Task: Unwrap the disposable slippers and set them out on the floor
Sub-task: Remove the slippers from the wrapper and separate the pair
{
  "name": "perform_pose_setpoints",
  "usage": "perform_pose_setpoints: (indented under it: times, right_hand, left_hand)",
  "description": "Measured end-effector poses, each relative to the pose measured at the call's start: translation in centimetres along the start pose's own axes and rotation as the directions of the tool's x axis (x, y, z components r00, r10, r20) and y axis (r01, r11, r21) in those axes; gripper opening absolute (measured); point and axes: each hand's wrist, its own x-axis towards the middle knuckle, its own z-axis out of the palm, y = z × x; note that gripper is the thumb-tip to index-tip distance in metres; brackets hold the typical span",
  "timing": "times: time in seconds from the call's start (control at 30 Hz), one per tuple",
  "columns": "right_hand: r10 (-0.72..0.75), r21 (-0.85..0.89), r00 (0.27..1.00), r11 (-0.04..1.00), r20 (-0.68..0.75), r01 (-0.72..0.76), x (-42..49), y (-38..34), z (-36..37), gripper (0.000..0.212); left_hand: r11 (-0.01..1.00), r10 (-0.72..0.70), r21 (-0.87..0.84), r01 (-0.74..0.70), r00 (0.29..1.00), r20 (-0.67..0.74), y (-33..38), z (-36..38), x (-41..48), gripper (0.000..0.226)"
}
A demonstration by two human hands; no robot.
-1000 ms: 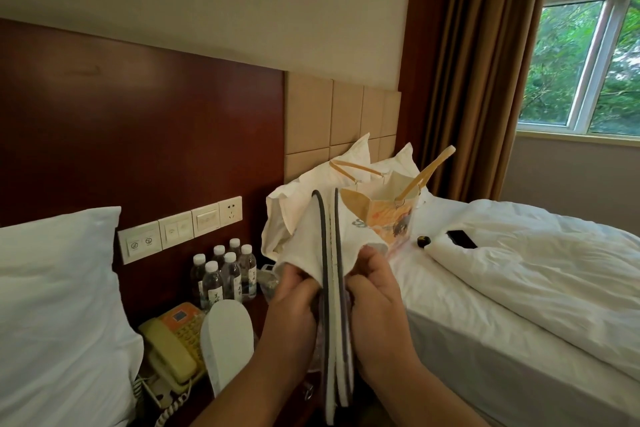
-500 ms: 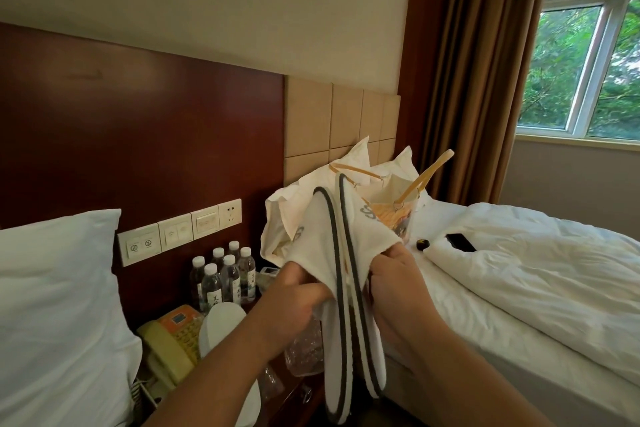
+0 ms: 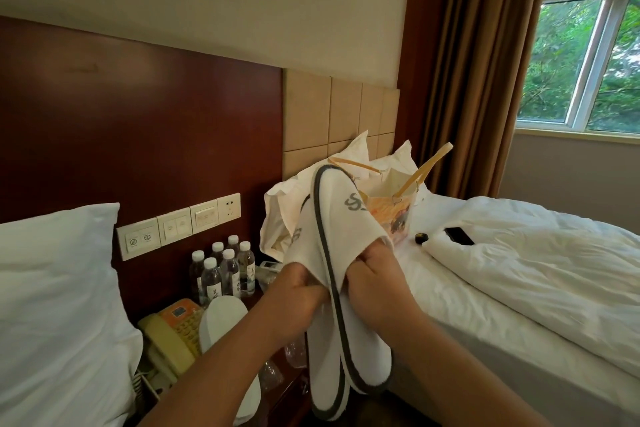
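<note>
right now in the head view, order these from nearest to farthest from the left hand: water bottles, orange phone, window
1. Water bottles: just left of the left hand, on the nightstand.
2. Orange phone: farther left and lower, beside the pillow.
3. Window: far upper right, across the bed.
The first two are fairly close.

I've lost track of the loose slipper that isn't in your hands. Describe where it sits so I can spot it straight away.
Look at the nightstand between the two beds, below the wall switches. The loose slipper lies there sole up, beside the yellow phone and in front of the water bottles. Unlike the pair in the hands, it shows a plain white sole with no grey trim.
</note>
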Motion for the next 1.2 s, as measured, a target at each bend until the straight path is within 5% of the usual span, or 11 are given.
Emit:
perform_pose_setpoints:
  times: [0.3,0.5,0.67,0.83,0.97,1.2]
  right_hand:
    - [0.234,-0.297,0.961,0.937,0.148,-0.182,-0.1,0.8,0.4,0.019]
    - [0.195,-0.555,0.981,0.817,0.01,-0.157,0.0,0.1,0.4,0.015]
    - [0.217,-0.655,0.955,0.755,0.202,-0.033,-0.1,0.1,-0.4,0.026]
    - [0.32,-0.713,0.911,0.7,0.261,-0.042,-0.1,0.7,-1.9,0.006]
    - [0.41,-0.792,0.869,0.61,0.278,-0.034,-0.1,1.8,-2.6,0.037]
    - [0.445,-0.864,0.87,0.502,0.212,-0.046,-0.4,3.1,-2.7,0.035]
  left_hand:
    - [0.977,-0.009,0.213,0.004,1.0,0.022,-0.8,-0.7,-0.2,0.037]
    - [0.867,-0.037,0.498,0.01,0.998,0.045,-1.9,0.1,0.0,0.032]
    - [0.774,-0.094,0.633,0.039,0.994,0.054,-2.0,0.0,-0.1,0.027]
    - [0.645,-0.232,0.761,0.069,0.967,0.109,-1.2,-1.1,-0.2,0.05]
    - [0.593,-0.287,0.804,0.045,0.945,0.159,-0.1,-1.5,-0.5,0.048]
    - [0.495,-0.273,0.869,0.016,0.952,0.139,-0.3,-1.1,-0.2,0.05]
